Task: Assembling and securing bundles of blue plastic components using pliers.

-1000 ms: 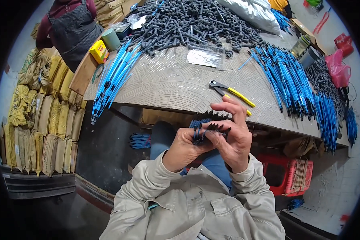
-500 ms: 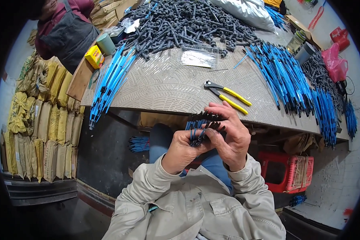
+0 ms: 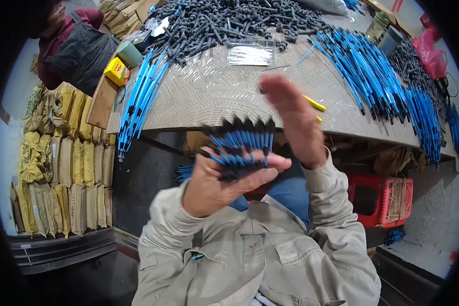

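My left hand [image 3: 214,182] is closed around a fanned bundle of thin blue rods with black ends [image 3: 242,140], held over my lap by the table's front edge. Its thumb stretches along the near side of the bundle. My right hand [image 3: 297,120], blurred by motion, is raised apart from the bundle with fingers extended and nothing visible in it. Behind it, the pliers [image 3: 313,103] are mostly hidden; only parts of their yellow handles show.
Dark grey plastic fittings [image 3: 245,20] heap at the table's back, behind a clear box of white sticks [image 3: 250,55]. Blue rods lie in piles at left [image 3: 142,99] and right [image 3: 364,76]. A person [image 3: 79,48] is at far left; a red stool [image 3: 380,201] stands below.
My right hand has let go of the bundle and moved up and away, now in front of the pliers. My left hand has shifted left, and the bundle is fanned out in view.
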A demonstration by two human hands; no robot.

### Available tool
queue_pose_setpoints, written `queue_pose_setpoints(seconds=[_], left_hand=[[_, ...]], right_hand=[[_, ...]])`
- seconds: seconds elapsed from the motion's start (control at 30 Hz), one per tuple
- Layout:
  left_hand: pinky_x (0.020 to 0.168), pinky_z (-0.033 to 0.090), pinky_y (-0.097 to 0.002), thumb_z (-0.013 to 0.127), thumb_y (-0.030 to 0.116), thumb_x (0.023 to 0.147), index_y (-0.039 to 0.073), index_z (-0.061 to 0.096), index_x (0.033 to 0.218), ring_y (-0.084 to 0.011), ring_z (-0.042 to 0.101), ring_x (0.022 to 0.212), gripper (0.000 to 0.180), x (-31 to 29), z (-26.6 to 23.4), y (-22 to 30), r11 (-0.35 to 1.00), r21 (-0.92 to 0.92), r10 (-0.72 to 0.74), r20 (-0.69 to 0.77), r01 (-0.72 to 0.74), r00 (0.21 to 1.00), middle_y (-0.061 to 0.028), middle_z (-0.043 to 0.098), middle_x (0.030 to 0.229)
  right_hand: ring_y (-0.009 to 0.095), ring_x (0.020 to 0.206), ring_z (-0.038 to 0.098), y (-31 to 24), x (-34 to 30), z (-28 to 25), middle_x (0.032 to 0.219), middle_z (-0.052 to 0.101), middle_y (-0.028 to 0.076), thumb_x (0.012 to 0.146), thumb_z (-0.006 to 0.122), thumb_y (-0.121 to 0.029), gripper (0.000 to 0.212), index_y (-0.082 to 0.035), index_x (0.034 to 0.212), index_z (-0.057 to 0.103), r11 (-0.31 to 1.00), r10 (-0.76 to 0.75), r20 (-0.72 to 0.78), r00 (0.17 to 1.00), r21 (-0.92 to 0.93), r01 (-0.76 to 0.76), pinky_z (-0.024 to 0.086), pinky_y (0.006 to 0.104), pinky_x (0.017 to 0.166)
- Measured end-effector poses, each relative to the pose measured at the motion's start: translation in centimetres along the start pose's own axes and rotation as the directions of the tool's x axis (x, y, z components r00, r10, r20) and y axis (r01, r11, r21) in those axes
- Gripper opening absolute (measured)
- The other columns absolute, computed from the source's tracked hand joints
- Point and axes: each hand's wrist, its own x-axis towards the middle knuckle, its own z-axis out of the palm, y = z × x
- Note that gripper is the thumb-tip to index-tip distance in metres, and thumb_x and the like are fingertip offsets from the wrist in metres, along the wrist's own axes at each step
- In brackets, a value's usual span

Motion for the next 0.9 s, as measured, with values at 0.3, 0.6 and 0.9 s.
queue_pose_setpoints(seconds=[0.3, 0.6, 0.9], left_hand=[[0.077, 0.055, -0.0425, 0.064, 0.006, 0.079, -0.003, 0.059, 0.106, -0.0354, 0.066, 0.087, 0.029, 1.3, -0.5, 7.4, 0.971, -0.103, -0.215, 0.035, 0.217, 0.976, -0.0250, 0.065, 0.096], [0.079, 0.055, -0.0461, 0.062, 0.007, 0.081, -0.002, 0.053, 0.117, -0.0391, 0.064, 0.090, 0.038, 0.4, -1.5, 5.0, 0.972, -0.158, 0.211, 0.277, -0.172, 0.937, -0.0253, 0.063, 0.103], [0.091, 0.049, -0.0495, 0.040, 0.025, 0.094, -0.003, 0.030, 0.137, -0.0360, 0.051, 0.116, 0.052, -4.5, -4.2, 0.7, -0.227, -0.702, -0.421, 0.696, 0.675, 0.582, -0.0251, 0.051, 0.125]], right_hand=[[0.025, 0.122, 0.042, 1.4, -8.2, 2.4, 0.133, 0.045, 0.013, 0.077, 0.013, -0.080, 0.104, 0.002, 0.137, 0.034, 0.775, 0.602, 0.350, 0.718, -0.036, -0.631, 0.035, 0.0351, 0.101], [0.030, 0.128, 0.038, 7.7, -12.7, -0.7, 0.138, 0.039, 0.017, 0.083, 0.021, -0.074, 0.095, 0.002, 0.140, 0.027, 0.982, 0.188, 0.579, 0.794, -0.119, -0.146, 0.031, 0.0373, 0.105], [0.033, 0.130, 0.036, 5.0, -3.7, 1.4, 0.139, 0.037, 0.021, 0.084, 0.026, -0.071, 0.091, 0.002, 0.138, 0.027, 0.835, 0.441, 0.443, 0.780, 0.116, -0.538, 0.028, 0.0399, 0.109]])
